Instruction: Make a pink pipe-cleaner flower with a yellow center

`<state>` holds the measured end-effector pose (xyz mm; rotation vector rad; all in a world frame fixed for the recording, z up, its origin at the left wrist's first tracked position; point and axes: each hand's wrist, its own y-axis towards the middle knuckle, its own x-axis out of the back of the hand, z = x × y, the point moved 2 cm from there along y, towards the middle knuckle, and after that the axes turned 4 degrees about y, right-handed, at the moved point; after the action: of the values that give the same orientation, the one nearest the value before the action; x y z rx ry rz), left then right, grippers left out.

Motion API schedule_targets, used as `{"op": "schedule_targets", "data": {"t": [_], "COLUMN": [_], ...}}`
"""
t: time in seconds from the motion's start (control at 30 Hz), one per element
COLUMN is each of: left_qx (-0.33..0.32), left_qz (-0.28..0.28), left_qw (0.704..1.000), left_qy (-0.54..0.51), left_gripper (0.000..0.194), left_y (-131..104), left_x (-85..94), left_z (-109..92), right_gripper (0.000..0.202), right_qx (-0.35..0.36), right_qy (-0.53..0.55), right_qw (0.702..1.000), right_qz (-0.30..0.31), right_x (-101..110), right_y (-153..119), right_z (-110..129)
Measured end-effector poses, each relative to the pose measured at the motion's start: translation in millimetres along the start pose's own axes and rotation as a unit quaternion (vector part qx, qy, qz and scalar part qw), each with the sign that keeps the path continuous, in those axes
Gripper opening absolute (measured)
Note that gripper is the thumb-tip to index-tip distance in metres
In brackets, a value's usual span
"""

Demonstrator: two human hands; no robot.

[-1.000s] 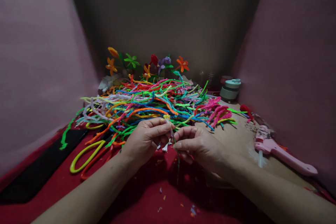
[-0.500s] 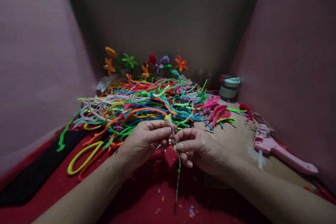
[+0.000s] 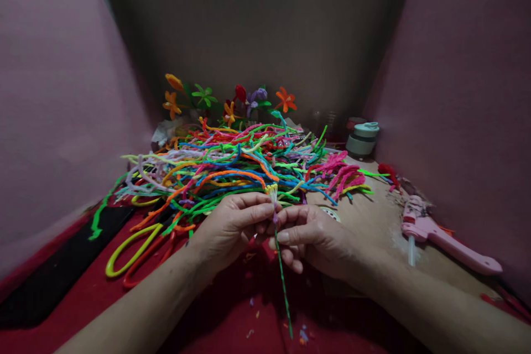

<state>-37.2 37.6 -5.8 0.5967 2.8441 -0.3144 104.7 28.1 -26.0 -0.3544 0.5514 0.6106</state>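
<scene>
At 6 o'clock of the head view, both hands meet over a red cloth (image 3: 124,310). Left hand (image 3: 234,224): fingers closed in a pinch on the upper part of a thin green stem (image 3: 282,282), just below its pale yellow tuft (image 3: 272,192). Right hand (image 3: 311,235): thumb and forefinger clamped on the same stem, directly beside the left fingertips; the remaining fingers curl under. The two hands touch at the pinch point. The stem runs from the tuft at 12 o'clock of the hands down toward 6 o'clock, tilted slightly to the right, with its lower end hanging free above the cloth.

At 12 o'clock of the hands lies a large tangled pile of pipe cleaners (image 3: 232,166) in many colours, close behind the fingers. Beyond the pile, finished pipe-cleaner flowers (image 3: 232,102) stand against the back wall. At 9 o'clock of the hands, yellow and orange loops (image 3: 128,251) rest on the cloth. At 3 o'clock, a pink glue gun (image 3: 440,235) lies on a brown board (image 3: 373,221), well apart from the right hand. At 1 o'clock, a lidded green container (image 3: 363,139) stands near the wall.
</scene>
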Motion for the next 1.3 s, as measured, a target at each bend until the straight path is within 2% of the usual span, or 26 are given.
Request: {"op": "schedule_targets", "data": {"t": [0.2,0.43,0.63,0.87,0.97,1.03,1.13,1.3], "left_qx": [-0.003,0.024,0.007,0.057,0.051,0.045,0.039,0.021], "left_qz": [-0.021,0.01,0.007,0.063,0.069,0.057,0.028,0.008], "left_qw": [1.0,0.999,0.997,0.996,0.996,0.997,0.999,1.0], "left_qy": [-0.007,0.041,0.08,-0.005,-0.026,-0.029,-0.018,-0.01], "left_gripper": [0.009,0.01,0.01,0.005,0.006,0.005,0.003,0.004], "left_y": [-2,-5,-6,-7,-6,-5,-3,1], "left_x": [0.4,-7.5,-8.7,-10.8,-11.1,-10.0,-6.4,-2.0], "left_z": [-1,1,2,5,6,6,4,3], "right_gripper": [0.015,0.02,0.017,0.015,0.016,0.015,0.026,0.012], "right_qx": [0.098,0.105,0.115,0.129,0.125,0.125,0.157,0.211], "right_qy": [-0.036,0.009,-0.052,-0.103,-0.109,-0.114,-0.107,-0.078], "right_qw": [0.991,0.991,0.988,0.981,0.981,0.981,0.974,0.967], "right_qz": [-0.087,-0.082,-0.086,-0.103,-0.097,-0.098,-0.12,-0.121], "right_x": [-4,-2,-1,0,0,0,2,19], "right_y": [-6,-4,-3,-4,-4,-6,-15,-36], "right_z": [14,17,18,18,19,27,52,96]}}
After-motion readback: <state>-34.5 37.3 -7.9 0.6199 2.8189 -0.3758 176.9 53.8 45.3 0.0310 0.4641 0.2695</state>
